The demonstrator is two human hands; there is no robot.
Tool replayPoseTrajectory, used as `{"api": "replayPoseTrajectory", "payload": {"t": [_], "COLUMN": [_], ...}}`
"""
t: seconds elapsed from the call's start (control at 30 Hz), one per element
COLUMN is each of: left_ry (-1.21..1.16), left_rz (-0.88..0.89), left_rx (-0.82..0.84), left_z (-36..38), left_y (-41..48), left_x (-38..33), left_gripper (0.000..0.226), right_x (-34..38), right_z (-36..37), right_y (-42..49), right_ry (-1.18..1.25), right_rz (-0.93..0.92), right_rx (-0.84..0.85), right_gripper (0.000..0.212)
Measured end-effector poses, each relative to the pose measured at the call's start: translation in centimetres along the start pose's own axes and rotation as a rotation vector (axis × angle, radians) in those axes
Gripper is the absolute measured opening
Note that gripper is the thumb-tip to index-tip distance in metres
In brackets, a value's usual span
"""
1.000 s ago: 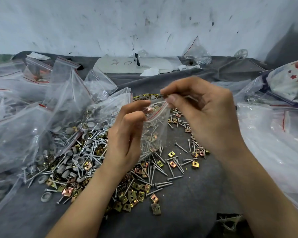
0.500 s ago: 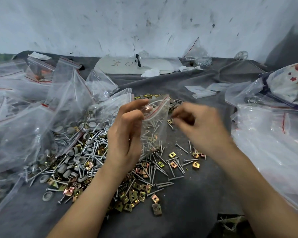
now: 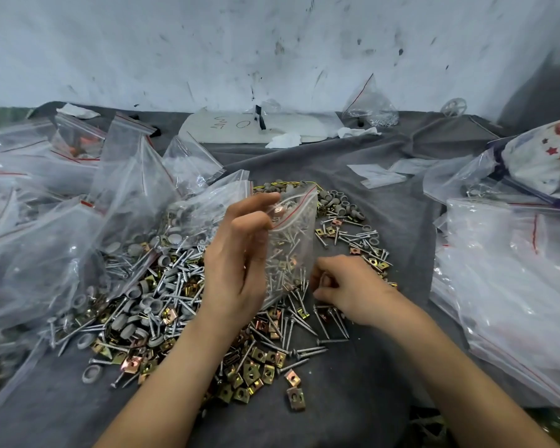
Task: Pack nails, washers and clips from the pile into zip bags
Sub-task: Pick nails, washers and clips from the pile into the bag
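My left hand (image 3: 240,260) holds a small clear zip bag (image 3: 291,240) with a red seal line upright by its top edge; nails and clips show inside it. My right hand (image 3: 346,286) is down at the pile (image 3: 181,299) just right of the bag, fingers curled over loose nails on the cloth. What those fingers hold is hidden. The pile of silver nails, grey washers and brass clips spreads across the grey cloth under and left of both hands.
Many clear zip bags (image 3: 78,221) lie heaped at the left. A stack of larger plastic bags (image 3: 511,279) fills the right. A white board (image 3: 253,127) and a small filled bag (image 3: 369,105) sit by the back wall.
My right hand left the bag's mouth and dropped down to the nails on the cloth. The left hand kept the bag upright in about the same place.
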State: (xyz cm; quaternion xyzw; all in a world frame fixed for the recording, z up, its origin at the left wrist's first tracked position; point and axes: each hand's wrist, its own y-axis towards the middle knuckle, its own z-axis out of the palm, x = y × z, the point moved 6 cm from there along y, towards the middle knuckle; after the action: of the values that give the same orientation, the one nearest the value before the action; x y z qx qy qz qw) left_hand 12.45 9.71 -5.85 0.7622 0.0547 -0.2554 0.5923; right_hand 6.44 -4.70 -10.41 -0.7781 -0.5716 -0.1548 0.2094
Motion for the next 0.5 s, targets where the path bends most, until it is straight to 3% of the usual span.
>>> {"api": "replayPoseTrajectory", "payload": {"t": [0.13,0.2,0.27,0.37,0.5], "left_ry": [0.0,0.004,-0.003,-0.046,-0.043], "left_rz": [0.002,0.011,0.021,0.017,0.022], "left_rx": [0.015,0.026,0.048,0.079,0.089], "left_z": [0.2,0.3,0.5,0.9,0.9], "left_y": [0.1,0.2,0.1,-0.1,-0.2], "left_x": [-0.5,-0.6,-0.8,-0.8,-0.8], "left_gripper": [0.017,0.018,0.017,0.018,0.017], "right_x": [0.3,1.3,3.1,5.9,7.2], "right_z": [-4.3,-7.6,-10.2,-11.0,-9.1], "right_y": [-0.6,-1.6,-2.8,-3.7,-2.9], "right_ry": [0.341,0.604,0.713,0.635,0.42], "right_rz": [-0.061,-0.189,-0.358,-0.5,-0.465], "right_rx": [-0.257,-0.439,-0.543,-0.54,-0.45], "right_gripper": [0.025,0.028,0.026,0.022,0.015]}}
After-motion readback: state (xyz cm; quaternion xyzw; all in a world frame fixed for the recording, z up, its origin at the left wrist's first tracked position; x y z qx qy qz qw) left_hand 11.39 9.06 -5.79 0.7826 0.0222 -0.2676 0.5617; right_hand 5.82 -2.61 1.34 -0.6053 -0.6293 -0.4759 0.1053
